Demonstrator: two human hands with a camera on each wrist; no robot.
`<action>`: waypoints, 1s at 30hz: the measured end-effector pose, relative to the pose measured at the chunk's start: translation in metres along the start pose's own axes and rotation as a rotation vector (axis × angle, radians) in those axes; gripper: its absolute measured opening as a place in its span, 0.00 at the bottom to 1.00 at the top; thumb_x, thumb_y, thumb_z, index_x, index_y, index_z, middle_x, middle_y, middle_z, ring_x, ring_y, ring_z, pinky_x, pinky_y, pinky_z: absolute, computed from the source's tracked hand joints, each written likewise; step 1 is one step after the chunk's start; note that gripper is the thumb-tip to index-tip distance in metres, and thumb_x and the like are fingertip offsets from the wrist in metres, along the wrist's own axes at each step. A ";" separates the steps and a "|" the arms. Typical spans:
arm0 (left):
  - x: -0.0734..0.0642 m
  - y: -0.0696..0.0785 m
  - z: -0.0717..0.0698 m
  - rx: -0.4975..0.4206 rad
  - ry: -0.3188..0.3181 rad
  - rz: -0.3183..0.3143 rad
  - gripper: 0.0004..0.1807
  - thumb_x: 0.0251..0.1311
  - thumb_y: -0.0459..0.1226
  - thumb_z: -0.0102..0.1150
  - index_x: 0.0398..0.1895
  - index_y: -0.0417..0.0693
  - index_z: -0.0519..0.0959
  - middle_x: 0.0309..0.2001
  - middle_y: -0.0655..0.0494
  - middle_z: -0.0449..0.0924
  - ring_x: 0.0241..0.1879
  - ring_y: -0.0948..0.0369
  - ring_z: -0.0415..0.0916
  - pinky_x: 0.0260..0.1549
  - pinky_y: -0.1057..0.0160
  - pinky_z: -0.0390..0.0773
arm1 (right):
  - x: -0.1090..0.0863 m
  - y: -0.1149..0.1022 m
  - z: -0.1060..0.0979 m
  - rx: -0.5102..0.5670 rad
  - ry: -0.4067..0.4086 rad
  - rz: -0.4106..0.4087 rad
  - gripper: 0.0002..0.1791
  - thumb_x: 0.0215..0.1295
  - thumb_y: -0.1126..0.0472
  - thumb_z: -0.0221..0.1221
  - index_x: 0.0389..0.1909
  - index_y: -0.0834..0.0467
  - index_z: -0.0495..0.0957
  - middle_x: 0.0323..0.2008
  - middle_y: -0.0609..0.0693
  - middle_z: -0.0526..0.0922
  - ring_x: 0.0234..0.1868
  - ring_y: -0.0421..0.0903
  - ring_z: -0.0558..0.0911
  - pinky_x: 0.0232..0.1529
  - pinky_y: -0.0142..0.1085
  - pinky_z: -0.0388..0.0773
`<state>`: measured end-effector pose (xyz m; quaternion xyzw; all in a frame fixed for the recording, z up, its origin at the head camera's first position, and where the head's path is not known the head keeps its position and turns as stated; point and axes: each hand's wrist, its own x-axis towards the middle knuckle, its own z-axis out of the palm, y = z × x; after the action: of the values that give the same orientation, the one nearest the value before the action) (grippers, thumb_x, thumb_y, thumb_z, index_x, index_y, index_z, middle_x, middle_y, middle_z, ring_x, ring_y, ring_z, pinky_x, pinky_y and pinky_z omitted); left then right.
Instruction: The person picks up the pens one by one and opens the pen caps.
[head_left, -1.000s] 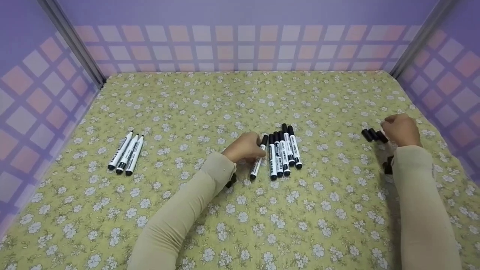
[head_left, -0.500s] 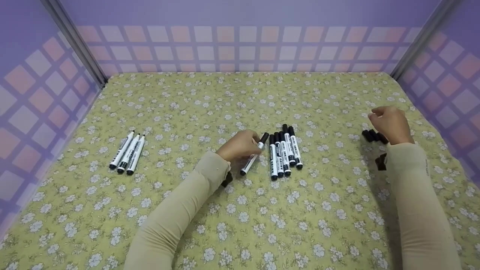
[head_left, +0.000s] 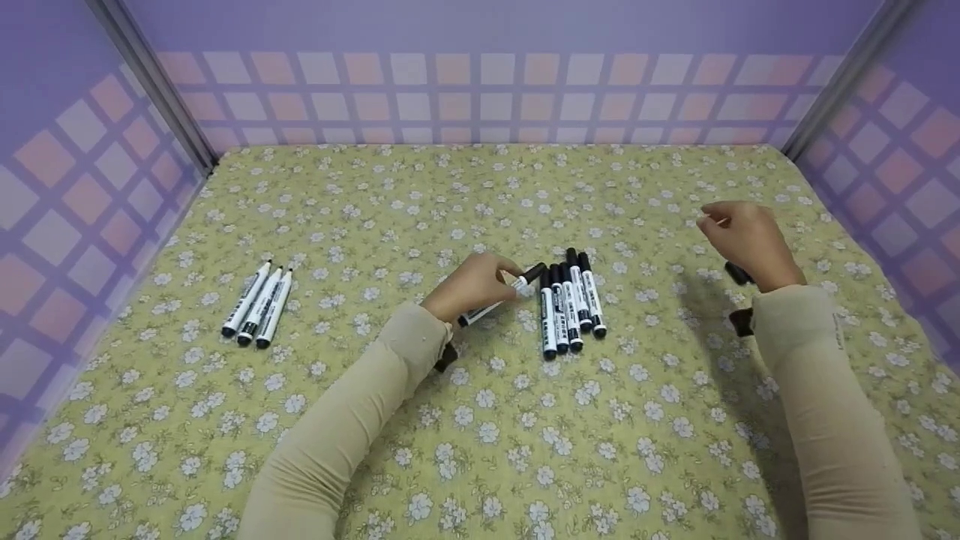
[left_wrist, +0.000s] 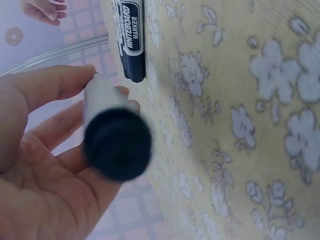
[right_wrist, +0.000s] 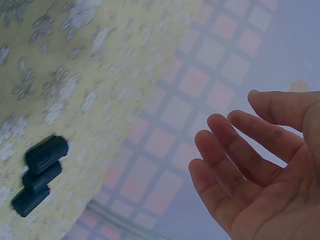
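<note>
1. Held marker (left_wrist: 115, 137): white barrel, black at both ends.
2. Capped markers (head_left: 569, 307): white with black print, black tops and black bases; one label is dark with white letters.
3. Uncapped markers (head_left: 262, 309): white, black print, black nibs and bases.
4. Loose caps (right_wrist: 42, 176): plain black.
5. Cloth (head_left: 675, 405): yellow-green, scattered with white flowers.
6. Walls (head_left: 480, 30): purple, banded with pink and whitish squares.
7. Posts (head_left: 146, 79): grey.
8. Sleeves (head_left: 356, 427): plain beige.

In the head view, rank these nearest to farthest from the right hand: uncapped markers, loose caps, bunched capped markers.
1. Loose caps: by the right hand, partly hidden.
2. Bunched capped markers: middle.
3. Uncapped markers: left side.
</note>
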<state>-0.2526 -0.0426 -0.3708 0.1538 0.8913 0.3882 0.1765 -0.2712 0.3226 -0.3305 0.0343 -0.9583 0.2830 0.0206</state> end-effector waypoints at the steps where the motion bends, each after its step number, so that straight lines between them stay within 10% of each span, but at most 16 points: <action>1: 0.000 0.000 -0.001 0.012 0.008 0.010 0.21 0.61 0.35 0.58 0.59 0.48 0.77 0.55 0.50 0.79 0.45 0.56 0.79 0.39 0.57 0.79 | 0.000 -0.004 0.001 -0.008 0.001 -0.015 0.28 0.74 0.50 0.47 0.65 0.66 0.68 0.55 0.69 0.74 0.52 0.64 0.75 0.47 0.57 0.73; 9: -0.006 -0.001 -0.007 0.061 0.058 0.078 0.20 0.65 0.36 0.51 0.60 0.51 0.77 0.53 0.51 0.79 0.20 0.63 0.60 0.26 0.64 0.67 | -0.004 -0.037 0.010 -0.024 -0.022 -0.120 0.27 0.73 0.50 0.49 0.64 0.64 0.69 0.55 0.67 0.75 0.55 0.64 0.73 0.50 0.59 0.71; 19: -0.011 0.000 -0.013 0.107 0.093 0.209 0.17 0.68 0.41 0.51 0.57 0.48 0.79 0.49 0.52 0.80 0.28 0.61 0.68 0.30 0.64 0.70 | -0.014 -0.073 0.033 -0.074 -0.030 -0.280 0.21 0.71 0.56 0.54 0.61 0.62 0.74 0.55 0.62 0.76 0.56 0.60 0.74 0.52 0.56 0.72; 30: -0.023 0.000 -0.015 0.370 0.274 0.469 0.15 0.67 0.41 0.53 0.50 0.46 0.84 0.37 0.52 0.77 0.30 0.60 0.71 0.28 0.65 0.74 | -0.027 -0.100 0.067 -0.150 0.001 -0.722 0.21 0.69 0.58 0.57 0.60 0.62 0.74 0.54 0.60 0.78 0.54 0.56 0.78 0.53 0.48 0.77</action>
<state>-0.2386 -0.0611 -0.3568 0.3306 0.9026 0.2667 -0.0702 -0.2380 0.2044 -0.3342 0.3683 -0.9026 0.1864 0.1222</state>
